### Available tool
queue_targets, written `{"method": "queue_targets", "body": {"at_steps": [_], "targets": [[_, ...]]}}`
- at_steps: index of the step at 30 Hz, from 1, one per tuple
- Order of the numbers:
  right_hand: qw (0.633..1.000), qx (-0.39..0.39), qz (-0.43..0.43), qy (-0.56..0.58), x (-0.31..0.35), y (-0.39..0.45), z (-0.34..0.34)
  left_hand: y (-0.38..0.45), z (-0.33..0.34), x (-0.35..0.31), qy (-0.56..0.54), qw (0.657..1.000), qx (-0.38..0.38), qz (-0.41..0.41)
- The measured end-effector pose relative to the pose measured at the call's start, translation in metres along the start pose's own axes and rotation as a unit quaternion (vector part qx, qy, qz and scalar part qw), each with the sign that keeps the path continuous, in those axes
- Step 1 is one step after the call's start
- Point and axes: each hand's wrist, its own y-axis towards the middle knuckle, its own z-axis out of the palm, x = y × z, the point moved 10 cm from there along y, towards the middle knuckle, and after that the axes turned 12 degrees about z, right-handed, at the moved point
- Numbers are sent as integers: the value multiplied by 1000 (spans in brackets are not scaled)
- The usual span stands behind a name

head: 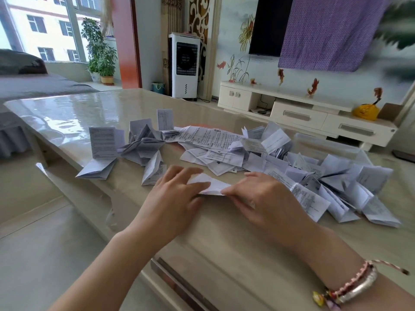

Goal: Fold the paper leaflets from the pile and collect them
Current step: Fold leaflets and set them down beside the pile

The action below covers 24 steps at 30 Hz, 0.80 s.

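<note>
Pressing a half-folded paper leaflet flat on the glossy table, the left hand and right hand pinch its ends, between the folded leaflets and the unfolded pile.

table: glossy, smooth | leaflets: thin matt printed paper
</note>
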Motion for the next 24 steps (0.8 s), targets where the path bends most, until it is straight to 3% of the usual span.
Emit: {"method": "queue_targets", "body": {"at_steps": [2, 5, 8, 11, 16, 20, 24], "targets": [[998, -23, -29, -49, 10, 0, -2, 1, -8, -4, -46, 998, -28, -18], [999, -39, -15, -3, 14, 2, -8, 4, -6, 2, -151, 985, -41, -67], [986, -19, 108, 124, -12, 2, -12, 1, 0, 15, -183, 975, -43, -118], [939, 25, 246, 238, -47, -3, 0, -3, 2, 24, -252, 953, -54, -162], [856, 35, 349, 380, -65, -5, 15, -8, 7, 36, -285, 930, -69, -221], [883, 46, 371, 282, -68, -5, 26, -11, 10, 37, -223, 940, -50, -254], [919, 61, 340, 188, -64, -3, 30, -10, 10, 35, -151, 952, -12, -264]]}}
